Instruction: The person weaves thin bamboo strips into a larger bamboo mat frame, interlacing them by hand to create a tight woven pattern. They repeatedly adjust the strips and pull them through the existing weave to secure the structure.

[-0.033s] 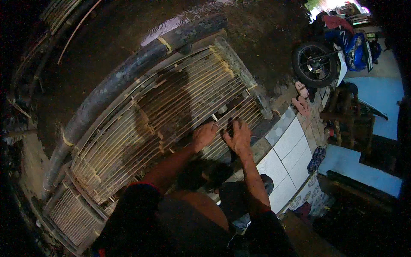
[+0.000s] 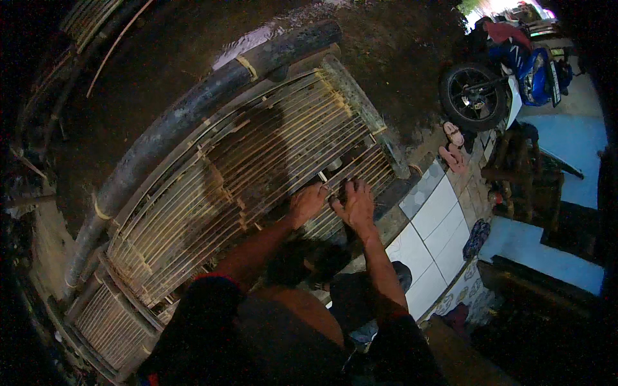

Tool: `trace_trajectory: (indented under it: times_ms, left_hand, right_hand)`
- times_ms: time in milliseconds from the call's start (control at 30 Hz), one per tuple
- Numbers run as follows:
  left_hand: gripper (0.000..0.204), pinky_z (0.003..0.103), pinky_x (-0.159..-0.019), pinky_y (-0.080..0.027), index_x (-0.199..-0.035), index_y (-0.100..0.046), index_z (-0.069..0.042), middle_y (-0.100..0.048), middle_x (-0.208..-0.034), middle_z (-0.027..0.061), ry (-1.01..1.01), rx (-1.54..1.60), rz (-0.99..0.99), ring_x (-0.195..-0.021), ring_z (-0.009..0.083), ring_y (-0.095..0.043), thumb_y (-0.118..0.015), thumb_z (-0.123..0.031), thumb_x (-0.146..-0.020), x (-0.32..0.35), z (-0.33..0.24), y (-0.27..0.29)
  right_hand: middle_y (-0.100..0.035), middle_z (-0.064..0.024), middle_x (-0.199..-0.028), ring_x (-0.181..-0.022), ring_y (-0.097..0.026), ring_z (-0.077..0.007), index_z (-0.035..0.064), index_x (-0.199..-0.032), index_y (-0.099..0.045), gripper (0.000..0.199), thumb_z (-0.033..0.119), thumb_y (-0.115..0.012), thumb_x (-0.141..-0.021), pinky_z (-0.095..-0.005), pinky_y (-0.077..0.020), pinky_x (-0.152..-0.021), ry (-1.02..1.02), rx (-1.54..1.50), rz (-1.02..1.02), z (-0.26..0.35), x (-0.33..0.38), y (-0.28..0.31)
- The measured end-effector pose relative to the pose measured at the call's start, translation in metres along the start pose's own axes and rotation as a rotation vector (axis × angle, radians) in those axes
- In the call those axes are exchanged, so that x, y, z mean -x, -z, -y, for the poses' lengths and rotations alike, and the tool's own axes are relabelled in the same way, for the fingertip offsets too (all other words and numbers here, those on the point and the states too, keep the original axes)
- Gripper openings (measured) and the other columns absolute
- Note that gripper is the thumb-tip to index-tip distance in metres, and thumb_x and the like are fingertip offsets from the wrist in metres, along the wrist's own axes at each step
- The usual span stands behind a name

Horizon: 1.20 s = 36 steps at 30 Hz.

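A low bamboo rack (image 2: 187, 174) of thin parallel slats in a pole frame lies in front of me. My left hand (image 2: 309, 204) is at its near right part, fingers bent down and closed round a slat (image 2: 308, 188). Close beside it on the right, my right hand (image 2: 356, 207) rests over the same slats with its fingers curled and its thumb toward the left hand. What the right fingers grip is hidden under them. A small pale piece (image 2: 322, 175) sits on the slats just beyond my left fingertips.
A thick dark bamboo pole (image 2: 161, 132) runs along the rack's far side. White floor tiles (image 2: 418, 254) border it on the right, with pink sandals (image 2: 452, 157) and a blue motorcycle (image 2: 534, 77) beyond. A second slatted section (image 2: 106, 328) lies at lower left.
My right hand has shifted slightly toward the left and nearer to me, its fingers turned a little. My left hand has stayed in place.
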<state>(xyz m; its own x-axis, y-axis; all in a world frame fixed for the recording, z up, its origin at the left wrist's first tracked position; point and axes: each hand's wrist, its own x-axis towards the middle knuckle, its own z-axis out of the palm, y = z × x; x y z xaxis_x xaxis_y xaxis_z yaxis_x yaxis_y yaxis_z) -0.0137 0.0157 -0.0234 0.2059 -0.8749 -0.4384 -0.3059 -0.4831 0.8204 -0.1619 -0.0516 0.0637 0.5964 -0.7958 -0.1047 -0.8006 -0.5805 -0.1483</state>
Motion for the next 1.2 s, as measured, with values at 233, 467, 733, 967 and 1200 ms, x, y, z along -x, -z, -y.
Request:
trace_trajectory:
  times_ms: [233,467,733,967,1200]
  left_hand:
    - [0.044,0.056,-0.080,-0.048,-0.106,-0.061,-0.002,-0.065,-0.098,0.0263,-0.032,-0.066,0.020,-0.091,0.0459,-0.063,-0.040,-0.041,-0.100,-0.011,0.009,-0.001]
    - [0.044,0.055,-0.078,-0.049,-0.107,-0.061,-0.002,-0.066,-0.093,0.0265,-0.087,-0.107,-0.028,-0.087,0.0462,-0.064,-0.040,-0.040,-0.101,-0.012,0.018,0.005]
    - [0.043,0.055,-0.078,-0.050,-0.107,-0.059,0.000,-0.066,-0.091,0.0270,-0.071,-0.076,-0.009,-0.086,0.0456,-0.064,-0.040,-0.038,-0.101,-0.010,0.013,0.007]
    - [0.042,0.056,-0.076,-0.051,-0.107,-0.059,0.000,-0.066,-0.089,0.0250,-0.245,-0.340,-0.300,-0.082,0.0452,-0.065,-0.039,-0.038,-0.101,-0.013,0.045,-0.022]
    - [0.037,0.055,-0.079,-0.050,-0.113,-0.057,0.001,-0.065,-0.101,0.0257,-0.098,-0.123,-0.063,-0.089,0.0449,-0.064,-0.043,-0.031,-0.100,0.001,-0.011,0.011]
  right_hand:
    - [-0.056,-0.0196,-0.107,-0.103,-0.053,-0.0403,0.0048,-0.105,-0.063,0.025,0.023,-0.058,-0.088,-0.0507,-0.0445,-0.084,0.179,-0.011,-0.029,-0.016,-0.005,-0.043]
    - [-0.061,-0.0092,-0.075,-0.069,-0.060,-0.0205,0.0002,-0.093,-0.062,0.029,0.026,-0.050,-0.099,-0.0365,-0.0479,-0.061,-0.398,-1.040,0.179,-0.005,-0.020,-0.022]
    - [-0.062,-0.0056,-0.075,-0.071,-0.059,-0.0151,-0.0017,-0.091,-0.062,0.035,0.032,-0.059,-0.099,-0.0327,-0.0488,-0.066,-0.576,-0.697,0.601,0.014,0.015,0.027]
    - [-0.064,-0.0048,-0.082,-0.080,-0.061,-0.0188,0.0029,-0.086,-0.065,0.032,0.031,-0.056,-0.100,-0.0324,-0.0481,-0.079,-0.283,-1.262,-0.135,0.026,-0.043,0.023]
    - [-0.051,-0.0029,-0.070,-0.065,-0.050,-0.0169,0.0031,-0.082,-0.055,0.025,0.021,-0.054,-0.099,-0.0319,-0.0429,-0.066,-0.446,-1.540,-0.041,0.021,-0.061,0.010]
